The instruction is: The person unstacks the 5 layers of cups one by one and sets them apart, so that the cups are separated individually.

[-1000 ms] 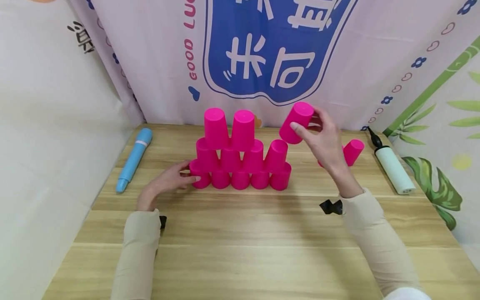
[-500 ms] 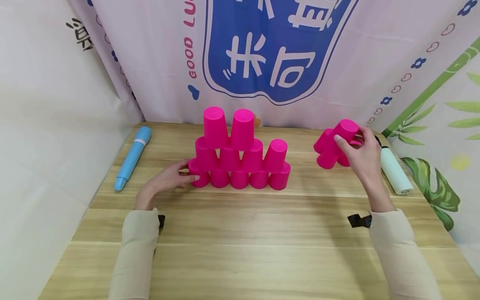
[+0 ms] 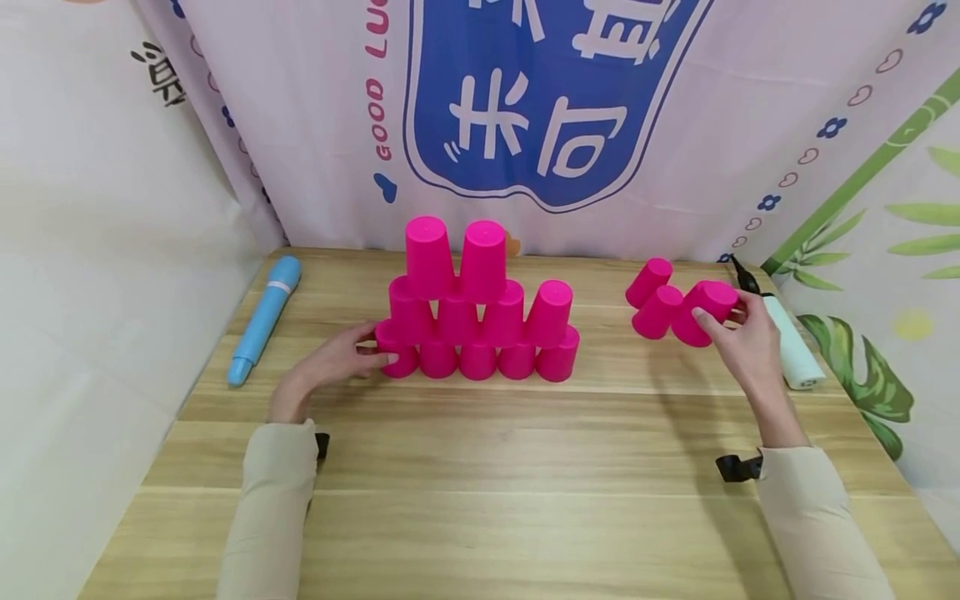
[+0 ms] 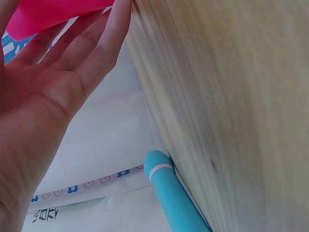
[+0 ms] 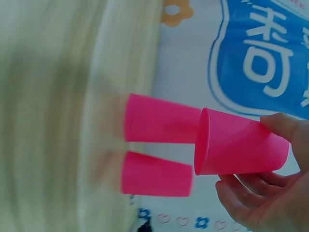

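Upside-down pink plastic cups (image 3: 477, 362) form a stacked wall, with two cups (image 3: 483, 262) side by side on its third level. My left hand (image 3: 337, 360) is at the wall's lower left corner, thumb in front of the end cup (image 3: 396, 354) and fingers behind it. The left wrist view shows those fingers against the cup (image 4: 53, 17). Over at the right, my right hand (image 3: 750, 337) grips another upside-down cup (image 5: 244, 145) between thumb and fingers. Two upside-down cups stand just left of it, a rear cup (image 3: 649, 282) and a front cup (image 3: 658, 312).
A blue stick-shaped tool (image 3: 266, 321) lies along the table's left side. A pale green hand pump (image 3: 795, 346) with a black nozzle lies at the right, partly behind my right hand. A printed curtain (image 3: 322, 167) hangs behind the wooden table (image 3: 480, 500).
My right hand has carried its cup from beside the upper part of the wall rightward and down to the separate cups. My left hand has stayed at the end cup.
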A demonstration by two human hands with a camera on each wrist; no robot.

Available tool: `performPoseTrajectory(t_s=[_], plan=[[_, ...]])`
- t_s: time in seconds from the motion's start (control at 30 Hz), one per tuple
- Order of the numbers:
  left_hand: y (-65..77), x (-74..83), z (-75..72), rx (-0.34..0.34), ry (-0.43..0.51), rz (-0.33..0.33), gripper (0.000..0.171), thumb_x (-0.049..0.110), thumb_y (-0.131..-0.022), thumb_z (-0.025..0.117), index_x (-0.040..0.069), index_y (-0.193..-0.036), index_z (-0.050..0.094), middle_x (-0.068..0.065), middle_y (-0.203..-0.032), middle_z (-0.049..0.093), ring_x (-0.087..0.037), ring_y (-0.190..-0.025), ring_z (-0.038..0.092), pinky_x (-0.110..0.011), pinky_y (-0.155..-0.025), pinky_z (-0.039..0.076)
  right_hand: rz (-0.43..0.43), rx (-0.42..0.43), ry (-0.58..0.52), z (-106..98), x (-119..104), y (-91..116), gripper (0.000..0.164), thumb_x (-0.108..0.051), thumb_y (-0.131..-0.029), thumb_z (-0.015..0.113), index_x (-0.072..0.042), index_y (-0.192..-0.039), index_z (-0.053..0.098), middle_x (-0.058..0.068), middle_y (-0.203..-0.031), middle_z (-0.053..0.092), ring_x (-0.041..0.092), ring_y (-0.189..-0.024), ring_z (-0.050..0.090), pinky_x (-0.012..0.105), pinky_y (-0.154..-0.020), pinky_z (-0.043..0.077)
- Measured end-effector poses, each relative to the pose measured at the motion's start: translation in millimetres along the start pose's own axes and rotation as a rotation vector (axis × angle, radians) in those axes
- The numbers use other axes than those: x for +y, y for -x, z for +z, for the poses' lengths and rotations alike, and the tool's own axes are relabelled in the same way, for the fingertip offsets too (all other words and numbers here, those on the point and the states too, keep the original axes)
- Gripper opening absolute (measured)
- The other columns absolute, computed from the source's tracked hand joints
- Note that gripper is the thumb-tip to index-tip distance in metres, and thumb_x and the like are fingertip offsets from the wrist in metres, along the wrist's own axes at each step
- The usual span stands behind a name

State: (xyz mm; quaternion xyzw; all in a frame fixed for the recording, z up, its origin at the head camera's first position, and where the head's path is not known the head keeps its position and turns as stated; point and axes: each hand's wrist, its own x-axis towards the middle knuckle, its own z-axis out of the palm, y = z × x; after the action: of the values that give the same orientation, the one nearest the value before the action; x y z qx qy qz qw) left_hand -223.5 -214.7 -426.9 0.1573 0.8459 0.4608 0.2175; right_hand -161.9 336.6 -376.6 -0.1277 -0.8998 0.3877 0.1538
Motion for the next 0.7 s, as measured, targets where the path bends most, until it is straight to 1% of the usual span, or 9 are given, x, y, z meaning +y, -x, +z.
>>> performPoseTrajectory(t_s=[0.03,0.13,0.27,0.43,0.7], plan=[[0.0,0.0,-0.1,0.001,0.001,-0.001,0.063,0.034,-0.09,0.069,0.007,-0.14,0.042,-0.016,-0.134,0.051,-0.036,-0.117,0.053,-0.043,-0.085,0.055,0.014,-0.011,0.006,1.0,3.8,-1.2,0.073,-0.041,-0.091,0.062,0.0,-0.145,0.033,0.023,-0.131,0.05,0.036,-0.116,0.05,0.024,-0.081,0.049],[-0.1,0.1,-0.2,0.001,0.006,-0.003,0.063,0.034,-0.09,0.069,0.007,-0.14,0.042,-0.017,-0.134,0.051,-0.036,-0.117,0.053,-0.043,-0.085,0.055,0.052,-0.032,0.012,5.4,14.2,-5.4,0.076,-0.042,-0.091,0.062,0.0,-0.146,0.031,0.025,-0.134,0.048,0.038,-0.118,0.05,0.033,-0.086,0.051],[-0.3,0.1,-0.3,0.0,0.011,-0.001,0.063,0.034,-0.09,0.069,0.007,-0.14,0.042,-0.017,-0.134,0.051,-0.036,-0.117,0.053,-0.043,-0.085,0.055,0.078,-0.042,0.014,11.9,26.6,-10.8,0.074,-0.04,-0.092,0.062,0.001,-0.146,0.031,0.026,-0.136,0.046,0.039,-0.12,0.049,0.046,-0.095,0.048],[0.9,1.3,-1.1,-0.007,0.015,0.001,0.064,0.033,-0.09,0.068,0.005,-0.14,0.041,-0.018,-0.135,0.05,-0.037,-0.119,0.051,-0.044,-0.085,0.055,0.092,-0.051,0.025,19.0,39.1,-16.0,0.07,-0.036,-0.092,0.062,0.006,-0.141,0.034,0.03,-0.135,0.045,0.043,-0.121,0.048,0.052,-0.099,0.044],[2.1,1.6,-0.7,-0.004,0.007,0.004,0.063,0.033,-0.09,0.068,0.006,-0.14,0.042,-0.018,-0.134,0.051,-0.036,-0.117,0.052,-0.043,-0.084,0.055,0.086,-0.045,0.05,25.5,50.4,-20.9,0.068,-0.032,-0.092,0.063,0.009,-0.139,0.034,0.032,-0.133,0.045,0.045,-0.119,0.048,0.053,-0.099,0.042]])
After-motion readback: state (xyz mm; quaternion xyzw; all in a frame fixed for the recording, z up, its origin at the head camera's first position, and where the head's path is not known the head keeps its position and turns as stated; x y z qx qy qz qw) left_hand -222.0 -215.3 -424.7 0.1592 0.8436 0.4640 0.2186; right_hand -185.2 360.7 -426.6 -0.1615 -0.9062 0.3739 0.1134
